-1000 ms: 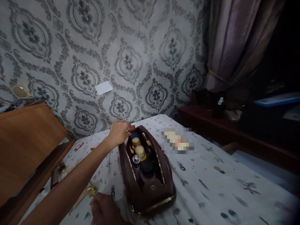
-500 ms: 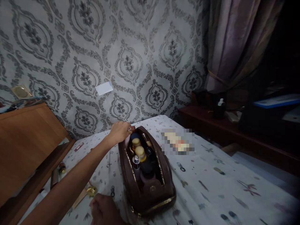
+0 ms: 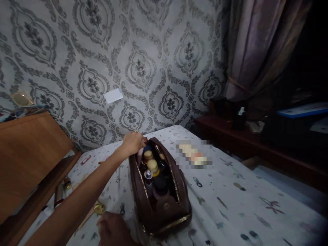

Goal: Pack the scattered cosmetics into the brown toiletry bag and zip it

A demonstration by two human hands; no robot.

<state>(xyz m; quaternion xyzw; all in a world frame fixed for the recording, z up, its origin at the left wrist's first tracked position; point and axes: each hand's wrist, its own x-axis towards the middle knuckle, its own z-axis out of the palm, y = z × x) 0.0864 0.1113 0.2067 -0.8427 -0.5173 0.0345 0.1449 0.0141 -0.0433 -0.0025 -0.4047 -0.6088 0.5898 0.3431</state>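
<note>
One left hand grips far end of open, gold-zipped, dark-brown leather bag; right hand curled near its close end, can't tell if holding anything.

Dark brown bag, white sheet, grey damask wallpaper.
Gold-toned zip; tan caps and a silvery cap. Small leafy motifs in green, maroon and grey dot the sheet; darker medallions pattern the wallpaper. Curtain mauve, wooden panel orange-brown.
</note>
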